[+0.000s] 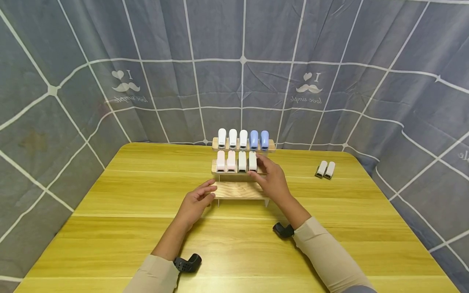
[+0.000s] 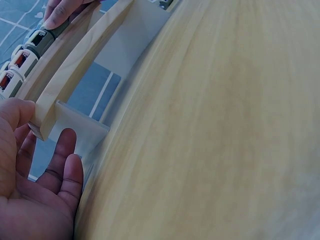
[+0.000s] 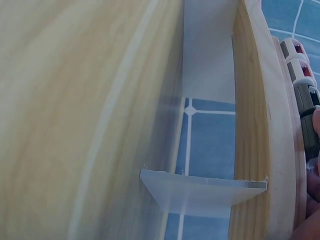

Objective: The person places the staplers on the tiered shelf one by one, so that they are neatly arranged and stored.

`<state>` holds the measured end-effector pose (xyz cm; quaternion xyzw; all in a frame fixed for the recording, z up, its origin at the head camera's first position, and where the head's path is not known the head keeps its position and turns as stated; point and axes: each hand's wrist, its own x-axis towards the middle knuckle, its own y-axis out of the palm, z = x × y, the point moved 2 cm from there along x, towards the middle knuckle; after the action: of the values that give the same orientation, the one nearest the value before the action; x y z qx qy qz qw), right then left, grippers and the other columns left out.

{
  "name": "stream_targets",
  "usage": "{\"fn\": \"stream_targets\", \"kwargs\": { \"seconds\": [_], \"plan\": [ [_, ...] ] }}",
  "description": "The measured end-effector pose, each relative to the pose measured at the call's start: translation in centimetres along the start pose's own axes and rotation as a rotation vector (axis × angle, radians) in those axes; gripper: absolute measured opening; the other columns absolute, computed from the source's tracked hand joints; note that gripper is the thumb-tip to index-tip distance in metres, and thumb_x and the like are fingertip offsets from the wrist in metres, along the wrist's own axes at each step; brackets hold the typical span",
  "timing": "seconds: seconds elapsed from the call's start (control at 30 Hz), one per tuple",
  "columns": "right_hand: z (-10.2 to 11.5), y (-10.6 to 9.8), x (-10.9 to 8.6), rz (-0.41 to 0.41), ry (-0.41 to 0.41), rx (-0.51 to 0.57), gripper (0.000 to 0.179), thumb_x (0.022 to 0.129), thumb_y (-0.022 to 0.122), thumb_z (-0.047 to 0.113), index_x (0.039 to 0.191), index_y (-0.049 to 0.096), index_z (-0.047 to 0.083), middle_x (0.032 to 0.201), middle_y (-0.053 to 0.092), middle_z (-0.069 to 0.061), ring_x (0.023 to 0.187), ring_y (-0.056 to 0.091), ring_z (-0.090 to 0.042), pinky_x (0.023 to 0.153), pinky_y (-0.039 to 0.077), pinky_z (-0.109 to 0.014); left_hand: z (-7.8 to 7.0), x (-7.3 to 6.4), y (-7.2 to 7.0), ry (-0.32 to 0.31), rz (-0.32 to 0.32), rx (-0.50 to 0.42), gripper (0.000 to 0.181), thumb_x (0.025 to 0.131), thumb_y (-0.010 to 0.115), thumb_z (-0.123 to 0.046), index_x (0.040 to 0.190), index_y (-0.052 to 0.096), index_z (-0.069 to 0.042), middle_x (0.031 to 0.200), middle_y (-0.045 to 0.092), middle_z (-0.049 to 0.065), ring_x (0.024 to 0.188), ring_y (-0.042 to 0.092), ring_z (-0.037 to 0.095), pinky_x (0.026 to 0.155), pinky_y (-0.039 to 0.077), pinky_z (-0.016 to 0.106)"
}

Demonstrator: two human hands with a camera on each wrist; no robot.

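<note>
A tiered wooden rack (image 1: 239, 190) on clear supports stands on the table. On its top tier are white mini staplers (image 1: 232, 138) and two blue ones (image 1: 254, 139). The middle tier carries two pink staplers (image 1: 220, 161) and two pale grey-green ones with dark bases. My right hand (image 1: 274, 183) pinches the rightmost grey-green stapler (image 1: 253, 161), its fingers partly hiding the tier's right end. Down at the bottom tier, my left hand (image 1: 193, 205) holds the shelf's left end between thumb and fingers; the left wrist view shows the thumb (image 2: 20, 111) at the board's corner.
Two more white staplers (image 1: 325, 169) with dark bases lie side by side on the table (image 1: 234, 252) at the right. Behind the table hangs a grey-blue curtain (image 1: 216, 85) with white lines. A dark camera band (image 1: 188, 263) is on each wrist.
</note>
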<state>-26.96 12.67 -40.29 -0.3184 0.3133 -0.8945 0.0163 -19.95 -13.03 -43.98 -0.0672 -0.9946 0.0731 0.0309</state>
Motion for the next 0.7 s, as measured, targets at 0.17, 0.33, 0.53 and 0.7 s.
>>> {"fn": "stream_targets", "kwargs": {
  "seconds": [0.17,0.33,0.53,0.7],
  "plan": [
    [0.0,-0.2,0.0,0.000,-0.015,0.017,0.065,0.083,0.082,0.021,0.138,0.054,-0.001,0.119,0.069,-0.016,0.111,0.065,-0.026,0.096,0.050,-0.042,-2.2,-0.9,0.1,-0.015,0.007,0.012,0.030,0.100,0.059,-0.007,0.127,0.063,0.005,0.152,0.045,0.005,0.132,0.048,0.028,0.083,0.047,0.020],
    [-0.1,-0.5,0.0,0.012,-0.015,0.060,0.059,0.084,0.081,0.020,0.136,0.057,0.004,0.119,0.069,-0.012,0.110,0.066,-0.024,0.094,0.051,-0.039,-2.5,-0.9,0.2,-0.021,0.011,0.027,0.031,0.100,0.058,-0.007,0.128,0.062,0.006,0.152,0.044,0.006,0.134,0.046,0.028,0.084,0.047,0.018],
    [-0.5,-1.1,-0.4,0.042,0.001,0.021,0.056,0.085,0.080,0.015,0.134,0.058,0.002,0.122,0.066,-0.013,0.111,0.064,-0.026,0.092,0.052,-0.039,-1.0,-0.3,0.2,-0.019,0.001,0.021,0.031,0.100,0.058,-0.007,0.129,0.063,0.005,0.153,0.043,0.005,0.135,0.045,0.028,0.084,0.047,0.018],
    [-1.5,-2.4,-1.0,0.042,0.013,-0.056,0.055,0.084,0.081,0.014,0.133,0.059,-0.002,0.125,0.061,-0.016,0.115,0.059,-0.031,0.095,0.049,-0.046,1.0,0.5,0.1,-0.009,-0.012,0.004,0.031,0.099,0.061,-0.011,0.128,0.065,0.000,0.152,0.045,0.000,0.133,0.047,0.024,0.084,0.047,0.019]
  ]
}}
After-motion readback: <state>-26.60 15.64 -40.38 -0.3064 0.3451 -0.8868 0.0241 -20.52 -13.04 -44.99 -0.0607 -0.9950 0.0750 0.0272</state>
